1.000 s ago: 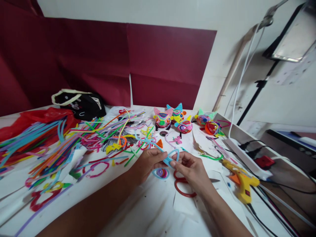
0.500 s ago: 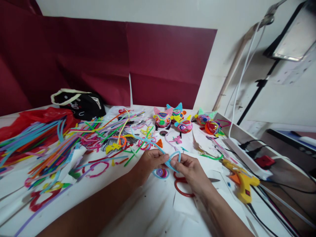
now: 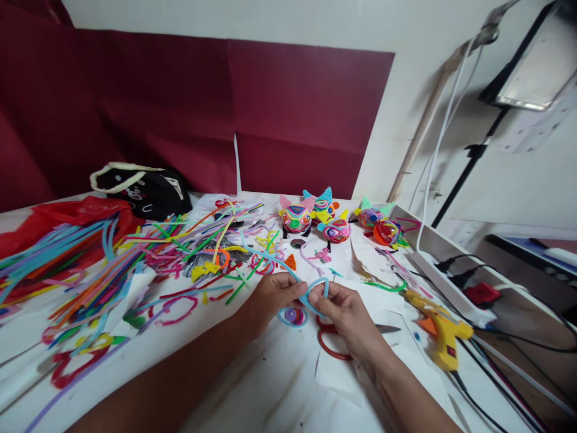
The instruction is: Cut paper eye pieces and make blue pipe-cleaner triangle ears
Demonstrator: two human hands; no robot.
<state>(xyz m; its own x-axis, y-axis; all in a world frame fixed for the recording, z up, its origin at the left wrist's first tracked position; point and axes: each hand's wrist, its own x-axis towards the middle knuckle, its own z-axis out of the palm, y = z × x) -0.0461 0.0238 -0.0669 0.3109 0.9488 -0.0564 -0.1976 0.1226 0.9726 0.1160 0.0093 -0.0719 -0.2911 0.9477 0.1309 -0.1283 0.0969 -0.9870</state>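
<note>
The left hand (image 3: 276, 299) and right hand (image 3: 341, 305) each pinch a fuzzy light-blue pipe cleaner (image 3: 291, 270) — looped between them, its tail slanting away — over the white table (image 3: 243, 385), near a multicoloured coiled oval (image 3: 293, 317) and smooth red-handled scissors (image 3: 387, 329).

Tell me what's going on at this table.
A person's left hand and right hand pinch a light-blue fuzzy craft stem between them, bent into a small loop at the right fingers, its long tail trailing away beyond the left hand. A round, multicoloured coil with a light-blue rim lies just below. Red-handled metal scissors lie partly hidden under the right hand; a yellow plastic glue gun lies farther right.
</note>
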